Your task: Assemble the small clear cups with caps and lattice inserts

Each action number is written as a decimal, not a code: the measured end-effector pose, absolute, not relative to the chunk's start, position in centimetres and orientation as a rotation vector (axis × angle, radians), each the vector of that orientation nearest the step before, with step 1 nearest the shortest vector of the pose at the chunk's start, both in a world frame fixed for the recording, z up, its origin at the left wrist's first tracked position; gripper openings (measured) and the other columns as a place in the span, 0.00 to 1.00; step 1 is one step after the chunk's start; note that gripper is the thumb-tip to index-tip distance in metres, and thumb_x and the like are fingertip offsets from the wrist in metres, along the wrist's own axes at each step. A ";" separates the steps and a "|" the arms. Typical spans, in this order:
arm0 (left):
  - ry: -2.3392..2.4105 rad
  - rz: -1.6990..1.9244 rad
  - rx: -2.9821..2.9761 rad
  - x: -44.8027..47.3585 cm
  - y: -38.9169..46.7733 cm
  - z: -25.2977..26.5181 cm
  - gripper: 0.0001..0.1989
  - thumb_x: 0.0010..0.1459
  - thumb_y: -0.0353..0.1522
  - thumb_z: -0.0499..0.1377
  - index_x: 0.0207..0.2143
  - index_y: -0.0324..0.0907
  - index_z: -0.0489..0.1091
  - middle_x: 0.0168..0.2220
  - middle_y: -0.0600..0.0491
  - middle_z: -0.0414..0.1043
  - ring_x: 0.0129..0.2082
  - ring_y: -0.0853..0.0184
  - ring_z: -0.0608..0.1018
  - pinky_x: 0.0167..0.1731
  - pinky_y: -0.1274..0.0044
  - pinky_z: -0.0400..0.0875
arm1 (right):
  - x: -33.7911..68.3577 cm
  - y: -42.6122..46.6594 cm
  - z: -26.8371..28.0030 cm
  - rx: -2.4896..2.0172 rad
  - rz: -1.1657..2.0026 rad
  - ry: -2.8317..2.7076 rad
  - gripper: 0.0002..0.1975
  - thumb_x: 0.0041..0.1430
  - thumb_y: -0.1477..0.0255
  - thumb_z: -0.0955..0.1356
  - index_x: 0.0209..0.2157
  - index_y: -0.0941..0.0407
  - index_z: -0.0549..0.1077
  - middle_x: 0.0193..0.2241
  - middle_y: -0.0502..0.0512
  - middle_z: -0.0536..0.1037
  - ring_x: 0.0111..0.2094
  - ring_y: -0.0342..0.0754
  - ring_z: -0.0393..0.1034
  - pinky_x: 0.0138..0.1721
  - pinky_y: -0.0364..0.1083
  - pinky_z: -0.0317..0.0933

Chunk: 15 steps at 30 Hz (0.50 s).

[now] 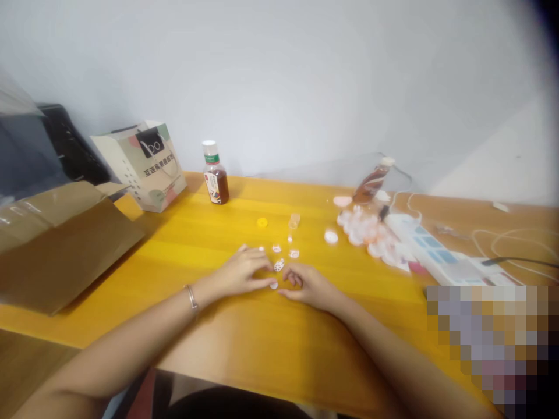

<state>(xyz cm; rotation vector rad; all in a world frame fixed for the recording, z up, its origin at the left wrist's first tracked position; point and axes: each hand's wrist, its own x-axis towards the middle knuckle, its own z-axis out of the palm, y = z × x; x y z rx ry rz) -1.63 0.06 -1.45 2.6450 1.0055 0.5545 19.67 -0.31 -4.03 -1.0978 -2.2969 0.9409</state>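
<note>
My left hand (244,272) rests low over the yellow table, thumb and fingers apart. A small white disc (273,285) lies at its thumb tip; I cannot tell whether they touch. Facing it from the right is my right hand (308,285), fingers loosely curled and thumb stretched away from them, with nothing visible in between. Just beyond the fingertips is a small white piece with dark markings (279,265). Two small white pieces with reddish print, one on the left (276,248) and one on the right (294,254), lie a little farther back. The picture is blurred.
Farther back are a yellow round piece (262,222), a small clear container (294,221) and a white round piece (331,237). A drink bottle (217,180) and paper bag (152,166) stand behind. Left is a cardboard box (65,250); right, clustered round cases (362,230) and a power strip (430,247).
</note>
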 end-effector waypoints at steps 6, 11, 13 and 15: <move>1.334 0.640 2.563 -3.5 3.3 -2.5 0.13 0.58 0.39 0.50 0.41 0.45 0.68 0.38 0.52 0.69 0.40 0.65 0.69 0.40 0.73 0.58 | 19.7 -0.3 -4.0 -1.140 0.935 -2.302 0.10 0.48 0.67 0.68 0.31 0.56 0.65 0.21 0.43 0.61 0.21 0.38 0.54 0.23 0.39 0.49; 1.450 0.596 2.597 -3.5 4.9 -3.9 0.14 0.58 0.37 0.49 0.45 0.47 0.65 0.42 0.51 0.67 0.42 0.63 0.68 0.42 0.71 0.59 | 19.7 -0.2 -4.1 -1.126 0.920 -2.311 0.11 0.47 0.66 0.68 0.31 0.56 0.65 0.21 0.44 0.60 0.21 0.38 0.53 0.23 0.39 0.49; 1.513 0.585 2.609 -3.3 5.5 -4.0 0.14 0.59 0.35 0.48 0.47 0.47 0.63 0.43 0.51 0.66 0.42 0.63 0.67 0.41 0.71 0.59 | 19.7 -0.2 -4.2 -1.127 0.922 -2.303 0.11 0.47 0.66 0.68 0.31 0.56 0.65 0.21 0.43 0.59 0.21 0.38 0.53 0.23 0.39 0.49; 1.578 0.563 2.622 -3.1 6.2 -3.9 0.16 0.59 0.33 0.47 0.50 0.46 0.60 0.44 0.50 0.65 0.42 0.62 0.67 0.41 0.70 0.60 | 19.7 -0.1 -4.3 -1.132 0.928 -2.300 0.12 0.47 0.66 0.69 0.31 0.56 0.65 0.21 0.43 0.59 0.21 0.38 0.52 0.23 0.39 0.48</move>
